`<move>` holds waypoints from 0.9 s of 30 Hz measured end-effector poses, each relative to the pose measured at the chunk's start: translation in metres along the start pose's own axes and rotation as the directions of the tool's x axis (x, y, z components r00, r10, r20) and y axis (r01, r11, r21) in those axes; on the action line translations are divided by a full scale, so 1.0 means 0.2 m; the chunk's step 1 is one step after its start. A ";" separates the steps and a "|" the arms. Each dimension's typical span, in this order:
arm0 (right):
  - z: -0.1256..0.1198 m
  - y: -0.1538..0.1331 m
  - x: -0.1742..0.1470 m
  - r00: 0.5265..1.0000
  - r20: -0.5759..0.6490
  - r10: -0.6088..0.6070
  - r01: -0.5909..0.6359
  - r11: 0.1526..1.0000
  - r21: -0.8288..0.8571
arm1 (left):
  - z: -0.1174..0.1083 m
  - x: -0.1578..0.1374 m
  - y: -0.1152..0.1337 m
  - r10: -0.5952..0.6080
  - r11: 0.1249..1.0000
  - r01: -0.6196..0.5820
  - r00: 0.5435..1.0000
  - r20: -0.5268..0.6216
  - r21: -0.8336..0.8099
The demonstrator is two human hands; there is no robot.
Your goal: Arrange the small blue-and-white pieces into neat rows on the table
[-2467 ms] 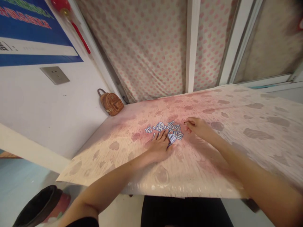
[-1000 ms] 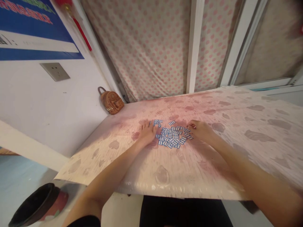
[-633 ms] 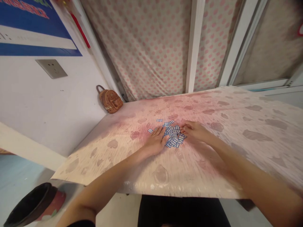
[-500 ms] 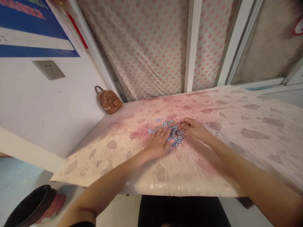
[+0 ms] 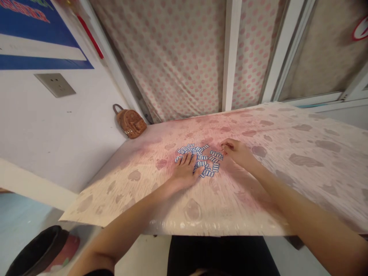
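Many small white, blue-edged rectangular pieces (image 5: 202, 157) lie scattered in a loose, overlapping patch on the table. They look striped; what they are is too small to tell. My left hand (image 5: 185, 171) rests flat over the left side of the patch, fingers spread, covering some pieces. At the patch's right edge is my right hand (image 5: 234, 150), its fingers curled and fingertips drawn together near the pieces. Whether anything sits between those fingertips I cannot make out.
A patterned pinkish cover lies over the table (image 5: 258, 184). A small brown backpack-shaped bag (image 5: 132, 123) stands at the back left by the wall. Behind the table hangs a dotted curtain (image 5: 178, 57). On the floor at lower left is a dark-rimmed pot or bin (image 5: 64, 249).
The pieces have spread out leftward into a wider, flatter patch. My left hand has shifted slightly left. My right hand has curled its fingers more and moved slightly up.
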State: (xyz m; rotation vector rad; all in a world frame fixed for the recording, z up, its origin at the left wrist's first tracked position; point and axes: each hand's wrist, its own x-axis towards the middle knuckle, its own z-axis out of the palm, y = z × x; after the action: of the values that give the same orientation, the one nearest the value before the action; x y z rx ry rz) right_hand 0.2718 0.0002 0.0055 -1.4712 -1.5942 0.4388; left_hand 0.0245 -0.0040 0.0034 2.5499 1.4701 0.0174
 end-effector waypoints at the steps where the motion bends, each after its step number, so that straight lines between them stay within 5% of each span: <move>1: 0.00 0.00 0.00 1.000 -0.006 0.005 -0.005 1.000 -0.014 | 0.01 -0.04 0.02 0.006 1.000 -0.006 1.000 -0.006 -0.003; 7: -0.01 -0.01 0.00 1.000 -0.005 0.010 -0.010 0.998 -0.068 | 0.04 -0.19 0.17 0.172 0.984 -0.171 0.985 0.013 -0.039; 13: -0.01 0.00 0.00 0.999 0.020 0.040 -0.039 0.999 -0.032 | 0.04 -0.07 0.22 0.322 0.946 -0.319 0.945 0.057 -0.052; 21: 0.00 0.02 0.01 1.000 -0.002 0.026 -0.026 0.997 -0.075 | 0.00 0.06 0.08 0.074 0.997 -0.074 0.997 0.010 -0.012; 27: 0.00 0.00 -0.01 1.000 0.029 0.009 -0.006 0.994 -0.112 | -0.04 0.08 -0.05 -0.010 1.000 0.005 0.987 -0.161 -0.029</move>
State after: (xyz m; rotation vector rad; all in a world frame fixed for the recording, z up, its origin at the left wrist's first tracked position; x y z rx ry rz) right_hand 0.2716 -0.0009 0.0054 -1.5616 -1.6602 0.3816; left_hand 0.0234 0.0155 0.0074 2.5727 1.5237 0.2469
